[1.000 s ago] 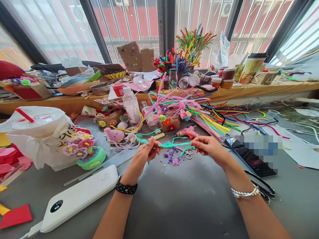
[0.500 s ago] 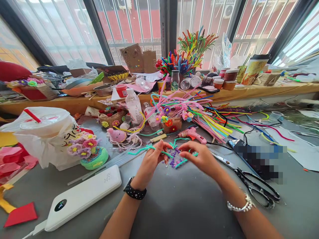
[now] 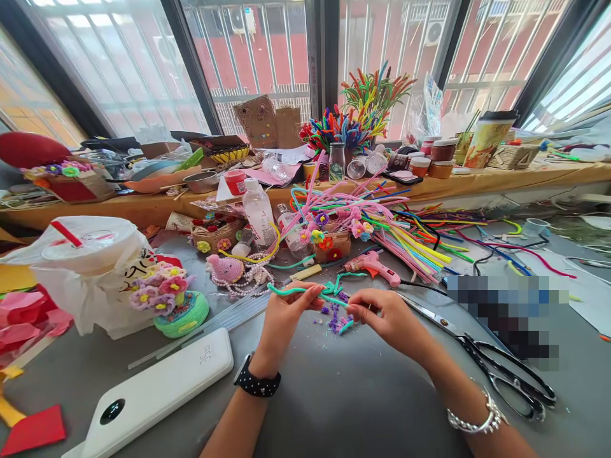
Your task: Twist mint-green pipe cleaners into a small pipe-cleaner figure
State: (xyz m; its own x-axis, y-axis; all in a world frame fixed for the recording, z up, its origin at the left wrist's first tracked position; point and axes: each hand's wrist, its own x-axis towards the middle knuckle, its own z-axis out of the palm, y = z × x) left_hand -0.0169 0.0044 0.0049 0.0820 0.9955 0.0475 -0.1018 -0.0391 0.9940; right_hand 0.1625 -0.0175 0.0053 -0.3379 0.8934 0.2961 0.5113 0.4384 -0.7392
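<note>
Barred windows (image 3: 258,83) stand at 12 o'clock behind a crowded brown ledge (image 3: 468,180), and before it we see our grey table (image 3: 334,407) w/ many craft pcs on it. We hold one teal chenille stem (image 3: 334,300) approx. at the centre, above the table, btw. both hands. Our left hand (image 3: 285,315) pinches it w/ thumb and forefinger, a narrow grip; the stem passes through, and its free end sticks out toward 10 o'clock from this grip. On the other side, the stem slopes down a little toward 4 o'clock, until the fingertips of our right hand (image 3: 389,321), which pinch it narrowly too. Whether the stem ends exactly inside the right grip, we cannot tell, bc. the fingers cover it.

Just beyond the stem, at 1 o'clock, we see other teal pcs (image 3: 351,275); if they touch it, we cannot tell. Purple scraps (image 3: 335,321) are spread on the table at approx. 5 o'clock from the stem. At 2 o'clock is a pink glue gun (image 3: 377,267); farther, at 1 o'clock, a bundle of coloured stems (image 3: 415,248). Large scissors (image 3: 433,317) w/ black handles lie at 4 o'clock, beyond our right hand. At 9 o'clock we have a green flower ornament (image 3: 181,316), at 8 o'clock a white power bank (image 3: 167,394).
</note>
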